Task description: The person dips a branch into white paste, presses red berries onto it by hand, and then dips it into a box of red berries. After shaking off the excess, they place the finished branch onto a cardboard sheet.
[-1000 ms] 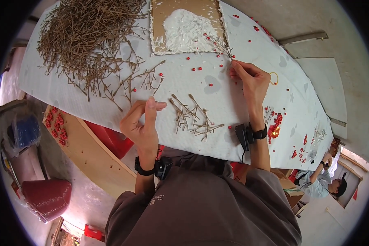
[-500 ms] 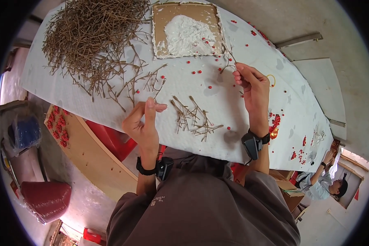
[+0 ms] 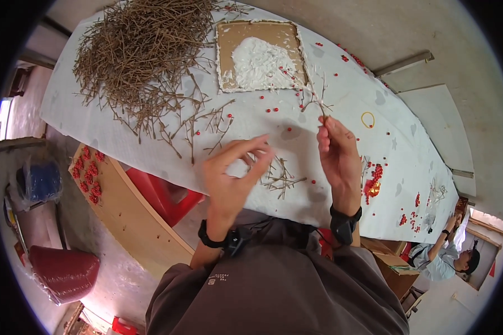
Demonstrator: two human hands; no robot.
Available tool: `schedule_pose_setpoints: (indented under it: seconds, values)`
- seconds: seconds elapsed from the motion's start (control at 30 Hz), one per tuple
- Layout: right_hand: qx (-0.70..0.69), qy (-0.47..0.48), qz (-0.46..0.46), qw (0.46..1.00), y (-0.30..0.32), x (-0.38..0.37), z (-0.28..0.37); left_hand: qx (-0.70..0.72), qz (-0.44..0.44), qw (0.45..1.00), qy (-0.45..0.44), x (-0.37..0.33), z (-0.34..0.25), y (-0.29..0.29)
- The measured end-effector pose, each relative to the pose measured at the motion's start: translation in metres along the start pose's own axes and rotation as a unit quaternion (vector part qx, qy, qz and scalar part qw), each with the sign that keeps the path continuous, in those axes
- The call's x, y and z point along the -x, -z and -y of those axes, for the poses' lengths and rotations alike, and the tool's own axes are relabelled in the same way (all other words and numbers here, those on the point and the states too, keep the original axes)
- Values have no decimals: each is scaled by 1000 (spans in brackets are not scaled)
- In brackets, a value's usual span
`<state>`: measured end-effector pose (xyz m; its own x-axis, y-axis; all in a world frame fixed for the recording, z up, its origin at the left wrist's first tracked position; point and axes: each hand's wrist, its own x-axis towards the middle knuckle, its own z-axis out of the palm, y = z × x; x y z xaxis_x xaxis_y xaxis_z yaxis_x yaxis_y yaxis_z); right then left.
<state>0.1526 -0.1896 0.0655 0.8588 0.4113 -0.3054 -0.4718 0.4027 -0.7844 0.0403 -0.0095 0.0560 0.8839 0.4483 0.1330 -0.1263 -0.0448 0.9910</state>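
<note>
My right hand (image 3: pixel 341 162) pinches the lower end of a brown branched twig (image 3: pixel 322 106) between thumb and fingertips. The twig points away from me, its upper branches whitish, near the right edge of a cardboard tray (image 3: pixel 223 61) with white paste (image 3: pixel 260 64) spread in it. My left hand (image 3: pixel 235 178), a little blurred, hovers over the table with thumb and forefinger apart and nothing visible between them. Partly behind it lies a small group of loose twigs (image 3: pixel 285 180). Red beads (image 3: pixel 275 110) are scattered around the tray's near side.
A large heap of brown twigs (image 3: pixel 142 56) covers the table's far left. Red berry clusters (image 3: pixel 376 173) and a yellow rubber band (image 3: pixel 368 119) lie at the right. More berry clusters (image 3: pixel 88 176) rest on a wooden board (image 3: pixel 134 223) at lower left. Another person (image 3: pixel 439 259) is at far right.
My left hand has moved right, over the small twig group, its fingers spreading. My right hand has come slightly nearer me, still pinching the twig, which now stands more upright.
</note>
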Motion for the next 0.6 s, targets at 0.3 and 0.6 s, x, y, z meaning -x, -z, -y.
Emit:
schedule_pose_setpoints:
  seconds: [0.3,0.6]
  values:
    - [-172,-13,-35,984,-47,33,-31,215,76,969,94,-16,-19,-39]
    - [-233,-68,16,970,-48,30,-46,98,21,993,61,-19,-11,-33]
